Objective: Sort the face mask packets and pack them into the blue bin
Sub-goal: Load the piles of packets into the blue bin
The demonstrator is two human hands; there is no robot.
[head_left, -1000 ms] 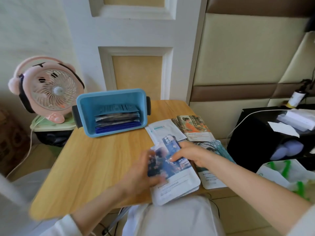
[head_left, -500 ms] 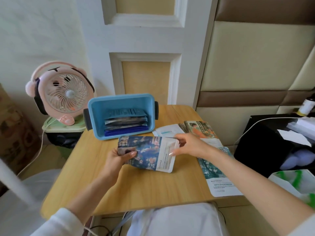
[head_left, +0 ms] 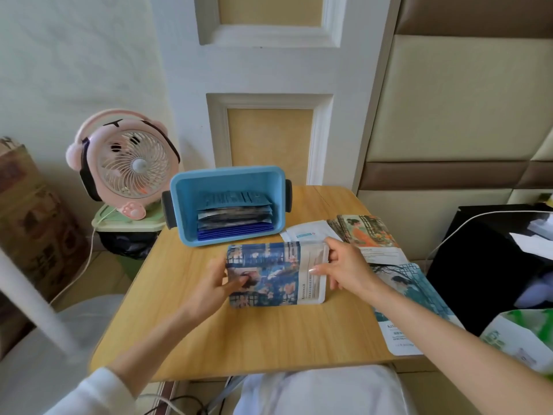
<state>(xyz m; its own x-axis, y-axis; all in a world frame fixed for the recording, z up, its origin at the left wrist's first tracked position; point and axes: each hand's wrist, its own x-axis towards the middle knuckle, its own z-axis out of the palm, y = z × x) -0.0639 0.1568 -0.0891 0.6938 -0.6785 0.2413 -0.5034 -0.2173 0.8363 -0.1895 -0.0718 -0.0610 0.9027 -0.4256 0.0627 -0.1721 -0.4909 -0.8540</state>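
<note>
A stack of blue-patterned face mask packets (head_left: 270, 274) stands on its long edge on the wooden table (head_left: 269, 336), just in front of the blue bin (head_left: 191, 187). My left hand (head_left: 214, 290) grips the stack's left end, thumb on its front. My right hand (head_left: 344, 269) pinches its white right end. The bin holds several packets standing in rows. Loose packets lie to the right: a white one (head_left: 308, 232), an orange-figure one (head_left: 363, 235) and a teal one (head_left: 410, 292).
A pink desk fan (head_left: 128, 166) stands on a green bin lid left of the table. A black box (head_left: 490, 253) with a white cable sits at the right, a green-and-white bag (head_left: 520, 336) below it. A cardboard box (head_left: 27, 217) is at far left.
Both hands picked the blue-patterned stack up from the table's near right edge, turned it sideways and carried it toward the blue bin. It now stands on edge on the table.
</note>
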